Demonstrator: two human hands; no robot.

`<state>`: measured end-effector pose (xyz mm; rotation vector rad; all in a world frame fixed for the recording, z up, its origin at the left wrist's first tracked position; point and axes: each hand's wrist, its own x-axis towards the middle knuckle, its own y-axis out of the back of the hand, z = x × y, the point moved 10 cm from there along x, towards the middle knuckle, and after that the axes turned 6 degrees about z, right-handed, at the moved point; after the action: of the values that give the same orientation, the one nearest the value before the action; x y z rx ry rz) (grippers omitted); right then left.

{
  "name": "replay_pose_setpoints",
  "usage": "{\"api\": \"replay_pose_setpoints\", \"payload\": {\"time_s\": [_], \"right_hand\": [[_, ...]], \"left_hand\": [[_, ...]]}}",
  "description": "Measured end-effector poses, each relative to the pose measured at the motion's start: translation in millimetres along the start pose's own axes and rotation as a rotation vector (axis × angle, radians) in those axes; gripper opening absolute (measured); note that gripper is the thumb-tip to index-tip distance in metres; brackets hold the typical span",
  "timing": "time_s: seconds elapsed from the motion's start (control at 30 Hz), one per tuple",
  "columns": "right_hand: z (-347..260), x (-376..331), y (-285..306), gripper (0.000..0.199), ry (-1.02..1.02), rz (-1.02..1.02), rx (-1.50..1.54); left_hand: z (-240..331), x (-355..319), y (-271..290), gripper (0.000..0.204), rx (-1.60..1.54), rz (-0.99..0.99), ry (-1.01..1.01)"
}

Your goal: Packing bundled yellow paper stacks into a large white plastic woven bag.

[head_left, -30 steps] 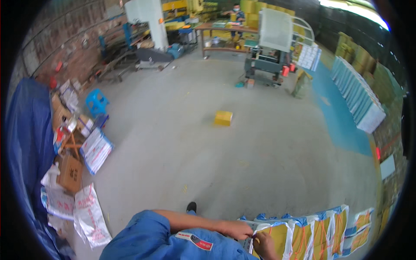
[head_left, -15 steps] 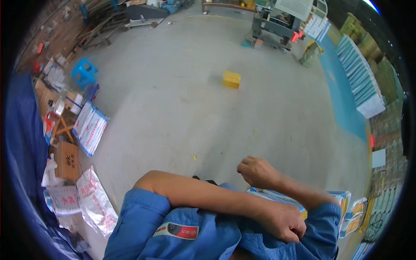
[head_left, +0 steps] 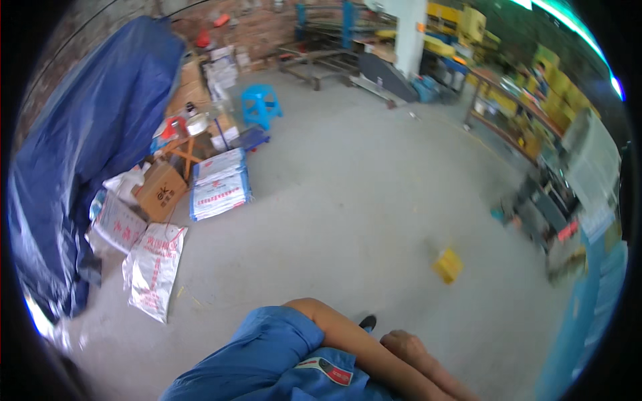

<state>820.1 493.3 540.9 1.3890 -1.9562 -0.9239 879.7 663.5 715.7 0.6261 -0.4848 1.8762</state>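
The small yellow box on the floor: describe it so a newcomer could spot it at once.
Start at the wide bare concrete floor and look right of centre, short of the machinery along the right side. The small yellow box lies there alone; it is the only bright yellow thing on the open floor, far from the sacks at left.

We see an evenly lit workshop scene, daylight-bright with no hard shadows on the grey concrete floor [head_left: 348,220]. The strongest light sits at the upper right, where a greenish-white strip of glare [head_left: 568,20] runs along the rim. Fisheye distortion bends everything toward the black circular border, and the blue tarpaulin [head_left: 80,174] at the left curves with it. Motion blur smears the right side: the yellow box [head_left: 448,265] and the machines [head_left: 548,200] near it are soft and streaked. The printed sacks [head_left: 219,184] at the centre left stay fairly sharp. A thin white fringe glows at the lower left rim.
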Motion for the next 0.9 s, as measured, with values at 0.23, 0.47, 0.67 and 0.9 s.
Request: {"api": "replay_pose_setpoints", "payload": {"time_s": [0.23, 0.47, 0.67, 0.9], "right_hand": [[114, 77, -27, 0.024, 0.087, -0.254, 0.227], [228, 178, -2, 0.036, -0.112, -0.652, 0.024], [390, 266, 0, 0.064, -0.474, -0.679, 0.147], [463, 439, 119, 0.031, -0.253, -0.361, -0.021]], "left_hand": [[12, -23, 241, 0.031, 0.171, 0.384, 0.171], [89, -261, 459, 0.040, 0.178, 1.182, 0.502], [117, -387, 598, 0.035, 0.137, 1.538, 0.875], [82, -54, 810, 0.047, 0.486, 0.303, 0.379]]}}
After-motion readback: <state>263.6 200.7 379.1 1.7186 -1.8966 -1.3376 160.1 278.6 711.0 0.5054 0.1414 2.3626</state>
